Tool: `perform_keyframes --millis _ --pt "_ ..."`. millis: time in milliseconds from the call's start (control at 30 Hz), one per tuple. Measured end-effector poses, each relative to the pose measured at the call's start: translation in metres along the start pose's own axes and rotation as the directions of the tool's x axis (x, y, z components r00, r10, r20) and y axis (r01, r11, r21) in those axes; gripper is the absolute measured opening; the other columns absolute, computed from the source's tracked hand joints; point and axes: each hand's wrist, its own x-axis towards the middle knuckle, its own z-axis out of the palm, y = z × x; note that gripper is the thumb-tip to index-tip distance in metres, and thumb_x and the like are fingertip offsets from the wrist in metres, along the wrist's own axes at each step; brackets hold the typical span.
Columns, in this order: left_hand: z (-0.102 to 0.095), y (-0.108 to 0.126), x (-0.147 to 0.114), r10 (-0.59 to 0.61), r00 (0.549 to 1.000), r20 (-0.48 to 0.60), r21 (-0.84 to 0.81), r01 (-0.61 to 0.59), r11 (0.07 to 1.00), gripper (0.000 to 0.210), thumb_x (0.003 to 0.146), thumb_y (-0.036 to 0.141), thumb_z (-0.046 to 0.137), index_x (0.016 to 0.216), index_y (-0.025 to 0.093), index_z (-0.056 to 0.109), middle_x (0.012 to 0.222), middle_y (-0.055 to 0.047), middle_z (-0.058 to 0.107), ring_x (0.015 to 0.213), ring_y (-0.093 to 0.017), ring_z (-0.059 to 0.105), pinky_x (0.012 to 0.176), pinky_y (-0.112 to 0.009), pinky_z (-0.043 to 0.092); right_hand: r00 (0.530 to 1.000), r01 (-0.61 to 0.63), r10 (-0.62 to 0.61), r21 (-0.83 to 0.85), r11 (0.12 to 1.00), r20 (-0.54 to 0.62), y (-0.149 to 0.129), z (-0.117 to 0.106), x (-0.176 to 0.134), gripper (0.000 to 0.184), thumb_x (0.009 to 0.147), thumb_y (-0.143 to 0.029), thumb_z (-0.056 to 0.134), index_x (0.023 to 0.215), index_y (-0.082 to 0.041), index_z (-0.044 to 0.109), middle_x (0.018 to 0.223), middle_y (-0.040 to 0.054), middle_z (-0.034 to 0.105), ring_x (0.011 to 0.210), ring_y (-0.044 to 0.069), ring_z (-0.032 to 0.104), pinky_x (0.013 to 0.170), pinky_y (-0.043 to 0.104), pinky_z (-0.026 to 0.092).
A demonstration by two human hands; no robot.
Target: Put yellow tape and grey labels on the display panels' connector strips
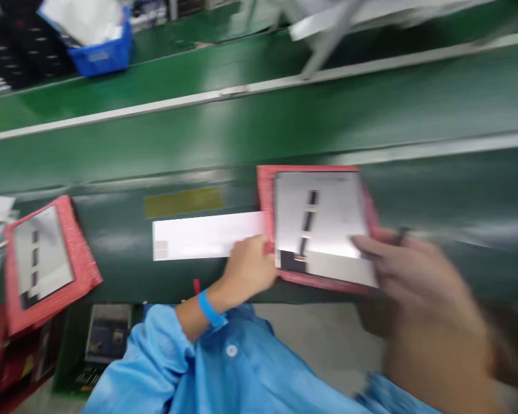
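Observation:
A flat silver display panel (328, 215) with a dark segmented strip down its middle lies on a pink foam-like sheet (266, 190). My left hand (250, 267) is closed at the lower left edge of the panel and sheet, its fingertips partly hidden. At the right edge, my right hand (414, 270) is smeared by motion; its thumb lies over the panel and the other fingers are around the pink edge. Just left of the panel, a bright white rectangular strip (202, 236) lies on the green bench, beside my left hand.
Left on the bench (125, 241) rests another silver panel (47, 247) on pink sheeting (80, 253). A yellow strip (183, 202) sits behind the white one. Below the bench edge is a green crate (69, 356) with a grey item. A blue bin (101, 60) stands far left.

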Motion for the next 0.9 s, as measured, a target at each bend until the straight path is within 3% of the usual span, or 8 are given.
perform_keyframes --millis 133,300,433,567,700,767,800,900 --pt "-0.006 -0.004 -0.008 0.002 0.997 -0.077 -0.002 -0.002 1.0 0.021 0.094 0.012 0.054 0.1 0.021 0.072 0.092 -0.003 0.078 0.084 -0.019 0.071 0.079 -0.029 0.054 0.997 -0.056 0.054 0.055 0.997 0.048 -0.003 -0.017 0.004 0.02 0.081 -0.022 0.088 0.085 -0.015 0.07 0.074 0.0025 0.067 0.06 0.014 0.061 0.053 0.024 0.05" --pt "-0.02 -0.012 -0.033 -0.075 0.976 -0.204 0.1 0.097 0.99 0.022 0.095 0.016 0.064 0.11 0.027 0.075 0.099 -0.002 0.081 0.089 -0.022 0.075 0.084 -0.032 0.056 0.987 -0.007 -0.001 0.05 0.999 0.164 0.004 0.009 0.003 0.037 0.056 -0.031 0.094 0.088 -0.02 0.077 0.074 0.0066 0.072 0.062 0.021 0.064 0.053 0.031 0.051" --pt "-0.032 -0.022 -0.044 -0.103 0.953 -0.284 0.201 0.164 0.966 0.013 0.094 0.021 0.069 0.104 0.029 0.075 0.093 -0.001 0.08 0.084 -0.023 0.075 0.081 -0.033 0.053 0.982 0.098 -0.093 -0.024 0.995 0.162 0.007 0.027 0.003 0.032 0.056 -0.037 0.088 0.081 -0.023 0.075 0.075 0.0045 0.072 0.065 0.021 0.062 0.056 0.031 0.049" --pt "-0.036 -0.033 -0.049 -0.063 0.938 -0.342 0.256 0.157 0.954 0.011 0.094 0.021 0.071 0.104 0.024 0.074 0.081 -0.001 0.075 0.075 -0.023 0.07 0.072 -0.033 0.048 0.965 0.247 -0.224 -0.195 0.949 0.133 0.0 0.026 0.005 0.022 0.061 -0.031 0.087 0.075 -0.02 0.074 0.072 0.0039 0.068 0.066 0.018 0.056 0.06 0.03 0.043" --pt "-0.034 -0.034 -0.057 0.059 0.924 -0.379 0.261 0.045 0.964 0.016 0.098 0.022 0.065 0.111 0.02 0.074 0.093 -0.005 0.076 0.084 -0.022 0.07 0.077 -0.033 0.05 0.88 0.416 -0.468 -0.344 0.841 -0.081 -0.011 0.019 -0.021 0.02 0.073 -0.028 0.088 0.087 -0.022 0.075 0.079 0.0018 0.067 0.072 0.017 0.054 0.066 0.031 0.043" --pt "-0.034 -0.028 -0.064 0.14 0.928 -0.346 0.238 -0.058 0.97 0.017 0.103 0.026 0.06 0.107 0.021 0.076 0.1 -0.005 0.077 0.091 -0.021 0.071 0.082 -0.032 0.053 0.846 0.508 -0.526 -0.168 0.845 -0.091 -0.013 0.025 -0.049 0.021 0.088 -0.037 0.083 0.081 -0.022 0.069 0.075 0.0004 0.061 0.064 0.014 0.049 0.06 0.029 0.041" --pt "-0.035 -0.023 -0.068 0.18 0.936 -0.303 0.198 -0.123 0.972 0.02 0.105 0.028 0.058 0.107 0.021 0.076 0.102 -0.005 0.078 0.093 -0.019 0.072 0.084 -0.031 0.054 0.864 0.503 -0.503 0.022 0.864 -0.022 -0.013 0.031 -0.065 0.03 0.094 -0.044 0.078 0.078 -0.022 0.066 0.072 -0.0006 0.056 0.058 0.011 0.044 0.054 0.028 0.036" --pt "-0.038 -0.007 -0.08 0.259 0.96 -0.11 -0.017 -0.262 0.965 0.018 0.106 0.029 0.061 0.109 0.023 0.078 0.104 -0.003 0.08 0.093 -0.017 0.075 0.084 -0.028 0.057 0.861 0.277 -0.439 0.489 0.827 0.255 -0.007 0.056 -0.113 0.044 0.103 -0.056 0.066 0.075 -0.022 0.059 0.071 -0.003 0.047 0.046 0.007 0.032 0.045 0.026 0.026"
